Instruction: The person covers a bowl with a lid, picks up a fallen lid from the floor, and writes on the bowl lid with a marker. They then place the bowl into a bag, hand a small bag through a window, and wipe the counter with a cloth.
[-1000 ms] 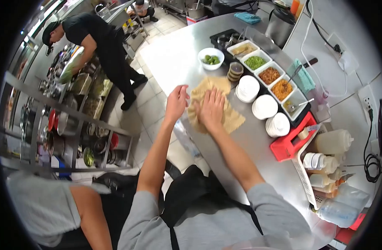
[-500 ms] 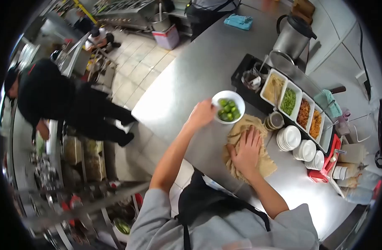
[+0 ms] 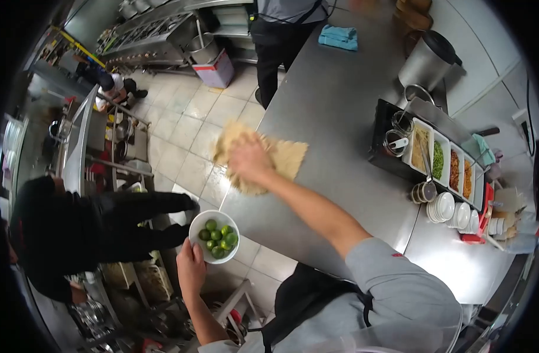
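Observation:
My left hand grips the rim of a white bowl, held out beyond the table's left edge. Green limes lie inside it. Over at that same edge, my right hand is on a tan cloth, bunched under and around its fingers. Part of the cloth reaches past the edge, while the rest trails flat on the steel table. Motion blurs the right fingers somewhat.
A black rack with white trays of toppings stands at the right, beside stacked white dishes and a steel jug. A blue cloth lies at the far end. A co-worker in black is close on the left.
My left hand has taken the bowl of limes off the table and leftward. My right hand has swept the tan cloth across to the left edge. The view has shifted.

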{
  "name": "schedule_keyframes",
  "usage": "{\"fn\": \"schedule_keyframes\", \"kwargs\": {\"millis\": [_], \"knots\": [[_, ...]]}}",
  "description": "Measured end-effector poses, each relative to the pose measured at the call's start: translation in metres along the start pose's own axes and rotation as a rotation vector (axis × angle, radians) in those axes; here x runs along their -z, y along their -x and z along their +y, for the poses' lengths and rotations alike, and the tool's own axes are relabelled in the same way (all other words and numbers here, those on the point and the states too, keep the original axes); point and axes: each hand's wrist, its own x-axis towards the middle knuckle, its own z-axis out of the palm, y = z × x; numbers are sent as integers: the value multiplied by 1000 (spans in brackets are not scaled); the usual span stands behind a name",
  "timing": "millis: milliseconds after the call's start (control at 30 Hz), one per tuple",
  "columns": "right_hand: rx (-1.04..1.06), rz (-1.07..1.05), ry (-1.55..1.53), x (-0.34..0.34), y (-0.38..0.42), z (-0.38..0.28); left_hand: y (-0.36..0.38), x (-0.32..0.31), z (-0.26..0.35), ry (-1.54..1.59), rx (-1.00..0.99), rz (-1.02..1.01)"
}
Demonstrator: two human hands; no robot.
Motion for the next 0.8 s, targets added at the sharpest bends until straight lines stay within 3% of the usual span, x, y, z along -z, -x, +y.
{"fn": "schedule_keyframes", "kwargs": {"millis": [100, 200, 267, 333, 433, 500, 533, 600, 667, 767, 800], "knots": [[-31, 306, -186, -21, 37, -14, -5, 2, -18, -19, -119, 27], [-28, 348, -261, 0, 97, -2, -8, 3, 7, 60, -49, -14], [-247, 225, -9, 27, 118, 22, -3, 1, 6, 117, -37, -20], [-549, 275, 38, 32, 127, 60, 9, -1, 4, 146, -9, -25], [-758, 492, 239, 17, 122, 118, 1, -10, 2, 232, -35, -66], [-630, 578, 139, 21, 110, 150, -9, -16, 3, 210, -37, -125], [-647, 588, 154, 23, 100, 171, -17, -20, 6, 202, -51, -158], [-753, 663, -147, 22, 77, 206, -33, -25, 20, 237, -1, -222], [-809, 1075, -98, 23, 57, 242, -62, -27, 18, 162, -52, -278], [-1000, 1305, 180, 73, 39, 262, -97, -16, 34, 74, -133, -282], [-1143, 1237, 256, 94, 33, 257, -110, -13, 35, 68, -136, -286]]}}
